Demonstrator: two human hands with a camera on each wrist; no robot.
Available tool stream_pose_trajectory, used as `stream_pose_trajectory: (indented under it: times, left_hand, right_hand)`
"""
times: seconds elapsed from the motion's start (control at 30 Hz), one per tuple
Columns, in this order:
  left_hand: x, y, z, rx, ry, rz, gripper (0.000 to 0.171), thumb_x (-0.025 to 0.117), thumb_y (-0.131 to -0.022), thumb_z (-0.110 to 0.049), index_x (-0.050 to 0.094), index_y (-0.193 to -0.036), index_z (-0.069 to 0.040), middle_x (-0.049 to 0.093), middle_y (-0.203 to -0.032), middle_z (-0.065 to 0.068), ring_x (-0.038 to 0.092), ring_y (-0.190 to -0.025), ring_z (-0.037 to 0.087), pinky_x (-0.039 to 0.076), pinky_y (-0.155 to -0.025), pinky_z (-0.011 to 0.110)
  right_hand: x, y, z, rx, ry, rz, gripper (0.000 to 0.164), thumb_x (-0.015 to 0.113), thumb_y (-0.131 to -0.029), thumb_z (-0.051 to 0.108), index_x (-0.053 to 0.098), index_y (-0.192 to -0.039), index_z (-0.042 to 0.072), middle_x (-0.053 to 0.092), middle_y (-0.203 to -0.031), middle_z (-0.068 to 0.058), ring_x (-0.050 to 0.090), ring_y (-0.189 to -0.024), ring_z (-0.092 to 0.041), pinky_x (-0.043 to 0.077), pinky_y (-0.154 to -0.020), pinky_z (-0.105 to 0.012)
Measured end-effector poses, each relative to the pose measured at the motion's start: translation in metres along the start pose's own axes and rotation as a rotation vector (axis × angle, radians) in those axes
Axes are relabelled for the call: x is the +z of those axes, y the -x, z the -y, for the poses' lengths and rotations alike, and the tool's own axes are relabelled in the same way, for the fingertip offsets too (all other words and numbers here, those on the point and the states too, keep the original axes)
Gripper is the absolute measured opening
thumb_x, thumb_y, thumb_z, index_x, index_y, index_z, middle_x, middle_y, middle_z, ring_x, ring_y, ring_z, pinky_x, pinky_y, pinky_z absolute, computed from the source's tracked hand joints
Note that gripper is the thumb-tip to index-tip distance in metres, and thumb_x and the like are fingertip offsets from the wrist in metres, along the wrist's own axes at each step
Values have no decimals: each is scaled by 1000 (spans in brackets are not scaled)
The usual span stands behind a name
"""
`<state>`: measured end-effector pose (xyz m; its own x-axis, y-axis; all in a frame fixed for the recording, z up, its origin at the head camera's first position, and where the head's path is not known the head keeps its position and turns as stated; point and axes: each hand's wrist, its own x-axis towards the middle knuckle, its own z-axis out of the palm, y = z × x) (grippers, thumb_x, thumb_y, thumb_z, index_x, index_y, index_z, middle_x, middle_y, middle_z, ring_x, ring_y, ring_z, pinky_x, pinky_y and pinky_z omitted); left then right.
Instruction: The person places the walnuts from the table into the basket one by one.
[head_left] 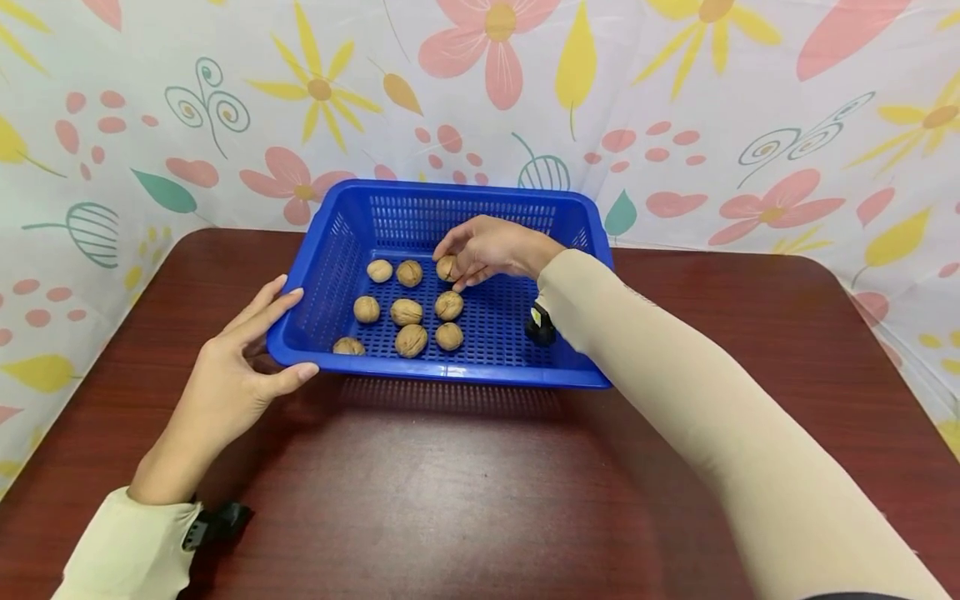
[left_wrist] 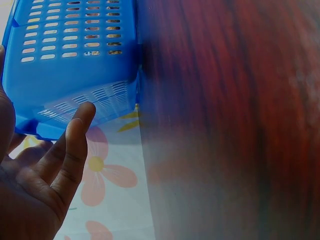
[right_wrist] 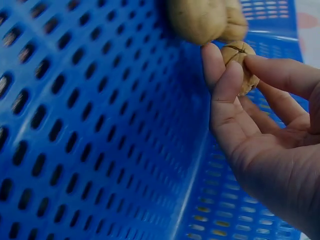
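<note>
My right hand (head_left: 487,250) reaches into a blue plastic basket (head_left: 442,372) and pinches a walnut (head_left: 446,268) between thumb and fingertips. In the right wrist view that walnut (right_wrist: 241,52) shows a dark crack, and other walnuts (right_wrist: 197,17) are close by it. Several more walnuts (head_left: 411,341) lie on the basket floor, mostly in its left half. At the basket's near left corner, my left hand (head_left: 232,367) holds the rim, thumb at the front and fingertips on the left side. From the left wrist, other fingers (left_wrist: 75,150) show outside the slotted wall.
The basket stands on a dark red-brown wooden table (head_left: 450,483), toward its back edge. Behind hangs a white cloth (head_left: 660,108) with flowers and leaves. Black wrist straps (head_left: 217,525) are on both arms.
</note>
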<state>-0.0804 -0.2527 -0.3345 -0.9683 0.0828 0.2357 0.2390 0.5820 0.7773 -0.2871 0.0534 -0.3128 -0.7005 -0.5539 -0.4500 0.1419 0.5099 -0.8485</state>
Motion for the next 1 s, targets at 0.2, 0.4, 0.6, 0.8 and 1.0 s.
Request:
stream_pose_trajectory:
  times: [0.2, 0.4, 0.6, 0.8, 1.0]
  left_hand:
    - [0, 0, 0, -2, 0, 2, 81, 86, -85, -2, 49, -157, -12, 32, -172, 7, 58, -129, 49, 50, -78, 3]
    - [0, 0, 0, -6, -6, 0, 81, 86, -85, -3, 49, -157, -12, 32, -172, 7, 59, -128, 49, 49, -78, 3]
    - [0, 0, 1, -3, -11, -2, 81, 86, -85, -3, 49, -157, -12, 32, -172, 6, 59, -127, 48, 49, -78, 3]
    - [0, 0, 1, -1, -11, -6, 82, 86, -85, -3, 50, -157, -13, 33, -171, 7, 59, -128, 46, 49, -78, 3]
    - [1, 0, 2, -1, -15, -6, 81, 87, -85, -4, 50, -157, -15, 33, -171, 6, 60, -125, 42, 50, -78, 4]
  right_hand:
    - [4, -2, -3, 4, 33, -13, 43, 54, -99, -8, 64, -139, 3, 61, -105, -9, 72, -102, -28, 59, -97, -41]
    - [7, -2, -4, 5, 45, -20, 42, 53, -100, -8, 65, -139, 4, 59, -100, -8, 67, -97, -24, 59, -98, -41]
    - [6, -3, -4, 15, 64, -30, 43, 53, -101, -7, 64, -141, 5, 61, -106, -11, 71, -104, -28, 59, -97, -41]
    - [6, -4, -4, 14, 99, -16, 48, 51, -101, -7, 61, -145, 8, 62, -132, -12, 71, -112, -31, 59, -97, -41]
    - [5, -1, -4, 20, 121, 11, 50, 52, -102, -4, 57, -150, 11, 58, -146, -12, 70, -115, -31, 58, -101, -42]
